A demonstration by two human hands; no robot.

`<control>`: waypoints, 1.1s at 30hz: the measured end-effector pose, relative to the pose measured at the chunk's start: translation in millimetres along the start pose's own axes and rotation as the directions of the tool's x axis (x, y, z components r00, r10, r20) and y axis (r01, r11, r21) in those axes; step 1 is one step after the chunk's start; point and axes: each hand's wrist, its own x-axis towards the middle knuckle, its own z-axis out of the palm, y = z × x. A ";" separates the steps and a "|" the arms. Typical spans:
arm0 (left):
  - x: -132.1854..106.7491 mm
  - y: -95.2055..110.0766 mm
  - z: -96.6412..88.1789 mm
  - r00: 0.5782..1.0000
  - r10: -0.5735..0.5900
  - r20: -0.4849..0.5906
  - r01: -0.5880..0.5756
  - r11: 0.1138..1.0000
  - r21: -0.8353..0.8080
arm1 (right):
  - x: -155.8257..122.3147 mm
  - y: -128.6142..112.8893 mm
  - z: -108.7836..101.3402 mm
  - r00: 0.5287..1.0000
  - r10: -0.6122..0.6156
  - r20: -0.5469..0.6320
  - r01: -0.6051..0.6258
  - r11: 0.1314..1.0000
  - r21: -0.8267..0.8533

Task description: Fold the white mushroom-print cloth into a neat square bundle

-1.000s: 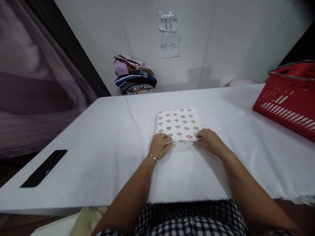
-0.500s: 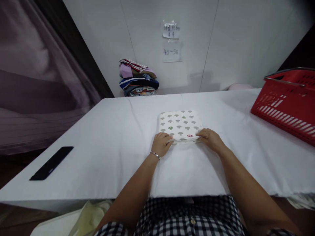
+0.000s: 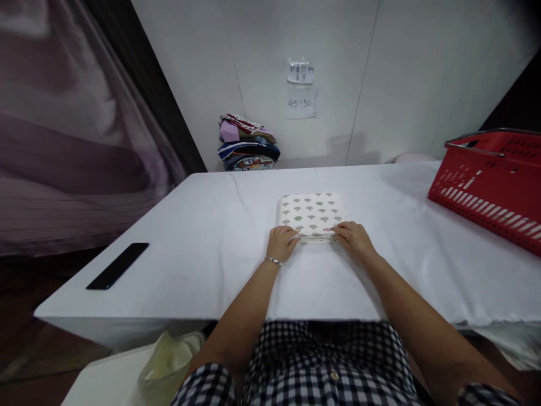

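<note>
A folded white cloth [image 3: 311, 213] printed with grey, green and red mushrooms lies flat on the white-covered table in front of me. My left hand [image 3: 282, 242] pinches its near left corner, thumb toward the layered front edge and fingers on top. At the near right corner, my right hand [image 3: 354, 239] grips the same edge between thumb and fingers. Several folded layers show along the side facing me. A bracelet [image 3: 274, 260] circles my left wrist.
A red plastic basket [image 3: 486, 192] with a metal handle stands at the right. Toward the back left is a stack of folded clothes [image 3: 248, 149]. A black phone-like slab [image 3: 118, 266] lies at left on the white tablecloth [image 3: 190, 242]. Paper signs [image 3: 301, 103] hang on the wall.
My right hand has shifted slightly inward along the cloth's near edge; the left keeps its corner. The camera view has tilted up a little, so the surroundings sit lower in the picture.
</note>
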 end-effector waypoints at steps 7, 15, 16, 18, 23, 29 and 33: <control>-3.9 4.7 -4.6 0.999 -0.039 0.037 0.037 0.998 0.043 | 6.3 0.2 2.0 0.990 0.020 -0.142 -0.035 0.993 -0.108; -5.2 5.2 -3.4 0.999 -0.041 0.026 0.040 0.997 0.061 | 2.9 6.2 13.5 0.998 0.007 -0.065 -0.012 0.997 -0.081; -5.6 5.3 -3.5 0.999 -0.043 0.030 0.041 0.997 0.063 | 0.6 6.9 14.2 0.998 0.002 -0.061 -0.007 0.997 -0.083; -6.7 5.7 -4.0 0.998 -0.048 0.037 0.046 0.997 0.065 | -3.2 7.5 14.5 0.998 -0.009 -0.054 0.004 0.996 -0.086; -9.6 7.4 -5.3 0.998 -0.059 0.036 0.057 0.997 0.058 | -7.5 5.3 12.7 0.999 -0.029 -0.027 0.026 0.994 -0.102; -10.8 7.5 -4.8 0.995 -0.095 0.041 0.093 0.995 0.037 | -7.1 -4.1 4.6 0.999 -0.036 0.016 0.037 0.991 -0.128; -10.0 10.0 -2.8 0.987 -0.157 0.041 0.155 0.987 0.039 | -3.3 -11.9 -0.1 0.996 -0.050 0.073 0.060 0.989 -0.137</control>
